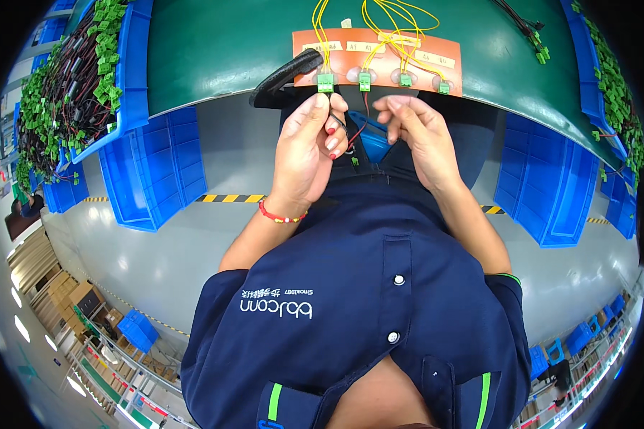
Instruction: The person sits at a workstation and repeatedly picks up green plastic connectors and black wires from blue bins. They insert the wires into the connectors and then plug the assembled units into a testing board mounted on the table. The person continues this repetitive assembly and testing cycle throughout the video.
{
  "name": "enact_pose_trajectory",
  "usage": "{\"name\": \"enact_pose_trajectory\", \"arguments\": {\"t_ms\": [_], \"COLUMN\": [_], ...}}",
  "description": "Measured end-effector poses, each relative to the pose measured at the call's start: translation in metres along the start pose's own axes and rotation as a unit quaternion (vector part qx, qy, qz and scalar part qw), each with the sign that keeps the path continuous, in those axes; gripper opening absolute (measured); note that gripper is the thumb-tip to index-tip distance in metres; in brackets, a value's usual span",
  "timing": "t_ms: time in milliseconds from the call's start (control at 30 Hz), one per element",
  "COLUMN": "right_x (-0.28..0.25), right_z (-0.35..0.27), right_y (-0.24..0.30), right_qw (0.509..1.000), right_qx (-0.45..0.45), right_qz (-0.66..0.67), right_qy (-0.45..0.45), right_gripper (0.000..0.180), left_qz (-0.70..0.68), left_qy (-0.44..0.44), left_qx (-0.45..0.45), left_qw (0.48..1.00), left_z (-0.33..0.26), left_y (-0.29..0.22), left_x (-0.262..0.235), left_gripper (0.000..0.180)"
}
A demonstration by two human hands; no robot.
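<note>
I see my left hand (309, 154) just below the near edge of the green table (222, 50), fingers pinched around a thin red and black wire (355, 132) that loops out from its fingertips toward the middle. The right hand (421, 139) sits close beside it, fingers curled inward with the thumb and forefinger together at the top; whether it grips the same wire or only touches it I cannot tell. Directly above the left fingertips, nearly touching them, a green terminal connector (325, 83) hangs at the lower edge of an orange fixture board (379, 50), with three more green connectors in a row to its right and yellow wires (386, 28) looping up from them.

Room between the hands is narrow (just a small gap with the wire in it), while the grey floor opens wide on either side below the table edge. A black cable (283, 75) curves off the table edge just left of the left hand. Blue bins (150, 168) stand under the table on both sides, well apart from the hands. On the table's far left, a blue tray (132, 64) is heaped with green connectors on dark wires; a similar heap lies along the right rim.
</note>
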State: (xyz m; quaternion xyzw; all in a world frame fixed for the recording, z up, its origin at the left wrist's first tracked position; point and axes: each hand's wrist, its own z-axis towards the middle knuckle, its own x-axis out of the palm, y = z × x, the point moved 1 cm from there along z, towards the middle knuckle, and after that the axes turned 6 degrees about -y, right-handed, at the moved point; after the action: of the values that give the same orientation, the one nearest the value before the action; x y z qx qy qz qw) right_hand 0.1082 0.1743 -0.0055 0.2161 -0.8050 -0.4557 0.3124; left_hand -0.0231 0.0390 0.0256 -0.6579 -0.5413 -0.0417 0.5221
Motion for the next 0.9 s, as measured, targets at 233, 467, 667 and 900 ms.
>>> {"name": "enact_pose_trajectory", "arguments": {"t_ms": [233,467,667,900], "right_x": [-0.015,-0.023,-0.044,-0.047], "right_z": [-0.021,-0.026,-0.024,-0.029], "right_y": [-0.028,-0.037,-0.035,-0.007], "right_qw": [0.996,0.985,0.970,0.990], "right_qx": [0.057,0.152,0.132,-0.030], "right_qz": [-0.031,-0.008,0.205,0.117], "right_qy": [0.059,0.076,0.013,-0.077], "right_gripper": [0.029,0.042,0.039,0.033], "left_qz": [0.512,0.252,0.234,0.302], "left_qy": [0.070,0.129,0.176,0.178], "left_qx": [0.061,0.002,-0.085,-0.130], "left_qw": [0.854,0.959,0.952,0.928], "left_z": [0.016,0.012,-0.002,-0.002], "left_y": [-0.002,0.048,0.043,0.028], "left_x": [-0.041,-0.025,-0.018,-0.030], "left_gripper": [0.050,0.020,0.016,0.018]}}
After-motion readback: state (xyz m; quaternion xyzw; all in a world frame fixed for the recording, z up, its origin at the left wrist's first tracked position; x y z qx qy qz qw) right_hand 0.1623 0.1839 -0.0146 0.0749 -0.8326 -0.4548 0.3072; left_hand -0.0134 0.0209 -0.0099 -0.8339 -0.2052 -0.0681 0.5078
